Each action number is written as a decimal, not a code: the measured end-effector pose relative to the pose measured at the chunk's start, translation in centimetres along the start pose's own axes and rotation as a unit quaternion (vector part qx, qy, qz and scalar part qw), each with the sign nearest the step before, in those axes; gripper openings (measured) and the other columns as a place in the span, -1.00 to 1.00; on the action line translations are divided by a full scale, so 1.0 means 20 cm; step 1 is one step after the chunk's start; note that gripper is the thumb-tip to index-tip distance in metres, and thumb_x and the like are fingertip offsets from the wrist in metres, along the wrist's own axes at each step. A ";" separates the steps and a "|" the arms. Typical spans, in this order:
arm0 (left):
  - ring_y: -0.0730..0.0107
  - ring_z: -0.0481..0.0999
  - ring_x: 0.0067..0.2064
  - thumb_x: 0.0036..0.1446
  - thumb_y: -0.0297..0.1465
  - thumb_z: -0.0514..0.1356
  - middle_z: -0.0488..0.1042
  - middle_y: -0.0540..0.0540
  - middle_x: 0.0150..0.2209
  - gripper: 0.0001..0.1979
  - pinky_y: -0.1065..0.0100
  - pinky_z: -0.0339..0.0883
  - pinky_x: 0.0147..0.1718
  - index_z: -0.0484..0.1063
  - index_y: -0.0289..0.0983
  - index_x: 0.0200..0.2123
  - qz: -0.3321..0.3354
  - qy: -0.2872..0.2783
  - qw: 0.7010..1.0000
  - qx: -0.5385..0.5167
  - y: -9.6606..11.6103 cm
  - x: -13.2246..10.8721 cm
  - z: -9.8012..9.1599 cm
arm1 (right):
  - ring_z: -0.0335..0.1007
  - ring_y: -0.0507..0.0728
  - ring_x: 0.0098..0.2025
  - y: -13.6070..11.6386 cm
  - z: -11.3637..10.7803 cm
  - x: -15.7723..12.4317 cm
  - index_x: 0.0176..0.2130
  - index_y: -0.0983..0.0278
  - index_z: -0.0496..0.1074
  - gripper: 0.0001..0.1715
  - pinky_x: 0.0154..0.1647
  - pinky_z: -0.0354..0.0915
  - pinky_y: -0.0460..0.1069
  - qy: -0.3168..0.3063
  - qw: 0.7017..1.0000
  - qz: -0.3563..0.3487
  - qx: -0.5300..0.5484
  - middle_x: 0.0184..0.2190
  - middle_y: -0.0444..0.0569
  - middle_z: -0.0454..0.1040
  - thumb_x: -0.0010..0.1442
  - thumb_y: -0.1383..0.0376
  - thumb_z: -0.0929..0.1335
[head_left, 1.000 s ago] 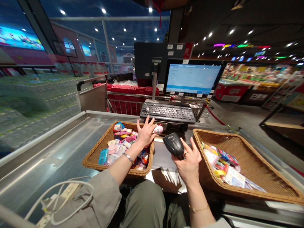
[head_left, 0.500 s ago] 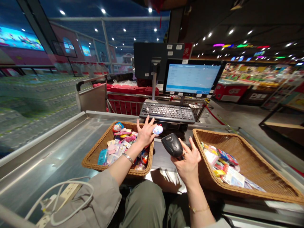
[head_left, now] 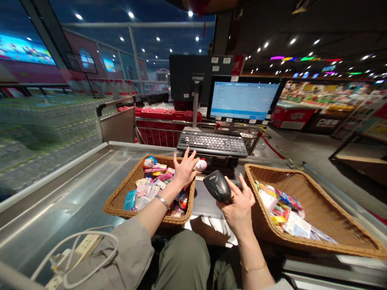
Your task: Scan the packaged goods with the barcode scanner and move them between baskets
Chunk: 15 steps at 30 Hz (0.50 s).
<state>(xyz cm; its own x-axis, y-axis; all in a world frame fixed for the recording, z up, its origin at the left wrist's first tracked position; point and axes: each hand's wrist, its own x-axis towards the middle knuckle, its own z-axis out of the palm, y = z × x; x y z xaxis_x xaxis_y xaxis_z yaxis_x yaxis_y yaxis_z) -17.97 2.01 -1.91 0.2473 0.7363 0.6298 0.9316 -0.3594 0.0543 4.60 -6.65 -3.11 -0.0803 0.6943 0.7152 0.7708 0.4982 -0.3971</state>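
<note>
- The left hand (head_left: 183,170) holds a small egg-shaped toy (head_left: 200,164) by the thumb. The other fingers are spread wide, and I can't tell how many of them help to hold it.
- The egg-shaped toy is up in the air, just past the right rim of the left basket (head_left: 118,198) and just in front of the keyboard (head_left: 213,141).
- The right hand (head_left: 240,205) is curled around the handle of a black scanner (head_left: 217,186). Some of its fingers stick out straight.
- The scanner has just moved a little bit to the left, and the egg-shaped toy has stayed almost in the same spot. So now the two are nearer each other, with a small gap showing between them.
- The egg-shaped toy looked bluish white half a second ago, and now it looks pinkish. I can't tell if it turned or if the light on it changed.
- Lots of small bright packs (head_left: 152,189) lie in the left basket, under and beside the left arm.
- Fewer packs lie in the right basket (head_left: 335,211), which is beside the right hand.
- Behind the keyboard is a lit screen (head_left: 244,98). Its words are too blurry to read.
</note>
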 end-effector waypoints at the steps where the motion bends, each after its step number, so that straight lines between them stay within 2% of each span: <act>1: -0.05 -0.01 0.42 0.18 -0.29 0.25 0.22 -0.19 0.33 -0.55 -0.44 -0.40 0.27 0.37 -0.15 0.15 0.001 0.001 1.000 -0.001 0.00 0.00 0.00 | 0.02 0.39 0.37 0.00 0.00 0.00 -0.21 0.14 0.53 -0.74 0.24 -0.05 0.40 0.007 1.000 0.000 0.001 0.12 -0.09 0.47 0.03 0.30 0.38; 8: -0.07 0.00 0.42 0.17 -0.33 0.26 0.25 -0.21 0.32 -0.55 -0.44 -0.40 0.27 0.38 -0.17 0.14 0.019 0.003 1.000 -0.011 0.03 0.02 -0.04 | 0.07 0.39 0.34 0.02 -0.03 0.01 -0.20 0.19 0.52 -0.76 0.25 0.03 0.38 0.068 0.997 0.024 0.008 0.12 0.01 0.47 0.09 0.22 0.37; 15: -0.06 -0.01 0.42 0.17 -0.28 0.27 0.26 -0.23 0.31 -0.53 -0.42 -0.49 0.27 0.37 -0.17 0.15 0.050 0.011 0.998 -0.033 0.11 0.08 -0.08 | 0.11 0.36 0.32 0.09 -0.10 0.01 -0.13 0.25 0.52 -0.63 0.28 0.03 0.34 0.132 0.988 0.083 0.003 0.05 0.12 0.50 0.13 0.10 0.37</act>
<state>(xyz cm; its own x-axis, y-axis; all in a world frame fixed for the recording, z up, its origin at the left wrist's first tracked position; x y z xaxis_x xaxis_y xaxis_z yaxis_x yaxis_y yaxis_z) -15.99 1.59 0.44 0.3320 0.6829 0.6507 0.8831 -0.4675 0.0400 7.25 -6.73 -2.45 0.2152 0.6074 0.7647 0.7560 0.3921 -0.5242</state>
